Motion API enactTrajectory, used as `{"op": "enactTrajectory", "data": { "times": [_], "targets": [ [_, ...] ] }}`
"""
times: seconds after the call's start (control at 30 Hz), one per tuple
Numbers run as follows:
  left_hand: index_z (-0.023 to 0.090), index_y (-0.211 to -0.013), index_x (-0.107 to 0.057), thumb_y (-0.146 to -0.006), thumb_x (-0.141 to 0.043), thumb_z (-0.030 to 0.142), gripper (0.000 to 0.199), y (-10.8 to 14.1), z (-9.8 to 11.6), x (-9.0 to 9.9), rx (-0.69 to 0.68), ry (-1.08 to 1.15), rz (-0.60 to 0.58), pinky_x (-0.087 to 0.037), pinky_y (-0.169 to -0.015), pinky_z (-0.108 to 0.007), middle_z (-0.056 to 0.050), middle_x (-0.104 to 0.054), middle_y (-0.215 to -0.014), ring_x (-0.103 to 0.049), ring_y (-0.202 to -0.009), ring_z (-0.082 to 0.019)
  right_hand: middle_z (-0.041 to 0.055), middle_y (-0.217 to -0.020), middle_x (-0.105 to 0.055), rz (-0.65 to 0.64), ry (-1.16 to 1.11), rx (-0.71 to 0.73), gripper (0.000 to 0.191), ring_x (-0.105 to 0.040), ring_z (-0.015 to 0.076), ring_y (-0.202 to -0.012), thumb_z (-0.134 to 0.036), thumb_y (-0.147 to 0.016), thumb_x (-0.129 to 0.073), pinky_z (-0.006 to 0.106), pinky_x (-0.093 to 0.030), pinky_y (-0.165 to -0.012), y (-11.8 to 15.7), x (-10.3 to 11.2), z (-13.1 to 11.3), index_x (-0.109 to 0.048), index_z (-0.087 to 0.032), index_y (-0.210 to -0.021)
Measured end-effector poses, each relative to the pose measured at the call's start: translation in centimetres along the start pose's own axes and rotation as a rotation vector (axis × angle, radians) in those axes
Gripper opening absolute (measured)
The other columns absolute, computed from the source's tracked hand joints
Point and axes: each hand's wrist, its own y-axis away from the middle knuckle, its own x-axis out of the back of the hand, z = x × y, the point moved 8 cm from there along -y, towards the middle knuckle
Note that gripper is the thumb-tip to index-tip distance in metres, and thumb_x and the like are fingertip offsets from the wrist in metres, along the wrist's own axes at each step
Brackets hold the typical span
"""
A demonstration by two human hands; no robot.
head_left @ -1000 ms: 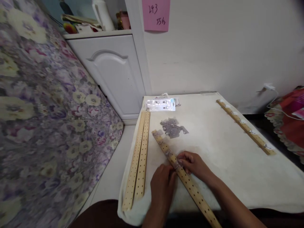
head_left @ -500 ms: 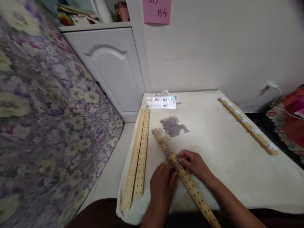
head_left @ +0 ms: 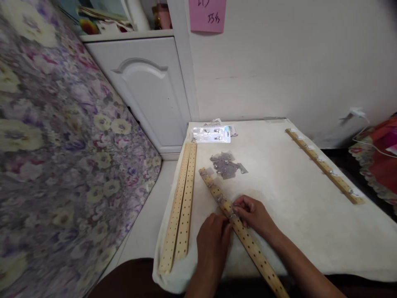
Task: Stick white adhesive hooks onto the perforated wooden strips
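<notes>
Head view: left hand point(head_left: 212, 239), right hand point(head_left: 254, 214) at perforated strip point(head_left: 252, 249); fingers curled nearly closed, hold unclear.

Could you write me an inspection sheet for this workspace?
Surface: table under pale cloth, slightly wrinkled.
Things: perforated strip bearing clear pieces; two bare strips left; fitted strip right; small grey pile.
Clutter: plastic packaging at the far edge.
Hands: left hand and right hand at the middle strip; grip details unclear.
Cables: white cord, off the table.
Surroundings: cabinet, floral fabric.
</notes>
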Motion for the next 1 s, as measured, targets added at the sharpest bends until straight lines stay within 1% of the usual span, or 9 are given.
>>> {"op": "enactTrajectory", "data": {
  "times": [0.27,0.47,0.73,1.0],
  "targets": [
    [0.023,-0.09,-0.06,-0.088,-0.05,0.027,0.011,0.1,0.2,0.1,-0.017,-0.01,0.0,-0.042,-0.073,-0.029,-0.002,-0.06,-0.087,-0.056,-0.085,-0.018,-0.0062,-0.06,-0.052,0.009,0.03,-0.005,0.009,-0.046,0.0072,-0.039,-0.029,-0.079,-0.058,0.019,-0.036,-0.037,0.1,-0.2,0.0,-0.058,-0.02,-0.078],
    [0.022,-0.089,-0.06,-0.088,-0.047,0.024,0.013,0.1,0.2,-0.1,-0.02,-0.025,-0.027,-0.042,-0.073,-0.029,-0.002,-0.06,-0.087,-0.056,-0.084,-0.018,-0.0032,-0.065,-0.057,0.038,0.099,0.062,0.009,-0.05,0.0104,-0.054,-0.026,-0.078,-0.058,0.021,-0.039,-0.047,0.1,0.2,-0.7,-0.062,-0.019,-0.081],
    [0.022,-0.088,-0.059,-0.089,-0.046,0.024,0.013,-0.1,0.2,-0.2,-0.008,-0.032,-0.044,-0.042,-0.073,-0.029,-0.002,-0.06,-0.087,-0.056,-0.085,-0.018,-0.002,-0.067,-0.06,0.047,0.192,0.104,0.008,-0.054,0.0134,-0.063,-0.026,-0.078,-0.058,0.024,-0.042,-0.058,0.0,0.4,-1.0,-0.063,-0.019,-0.08],
    [0.023,-0.087,-0.059,-0.089,-0.047,0.025,0.013,-0.2,0.1,-0.2,-0.015,-0.027,-0.033,-0.042,-0.072,-0.029,-0.001,-0.059,-0.086,-0.056,-0.084,-0.018,-0.0026,-0.066,-0.059,0.036,0.17,0.093,0.009,-0.053,0.0129,-0.06,-0.026,-0.077,-0.058,0.023,-0.041,-0.056,-0.1,0.3,-0.6,-0.062,-0.019,-0.08]
  ]
}}
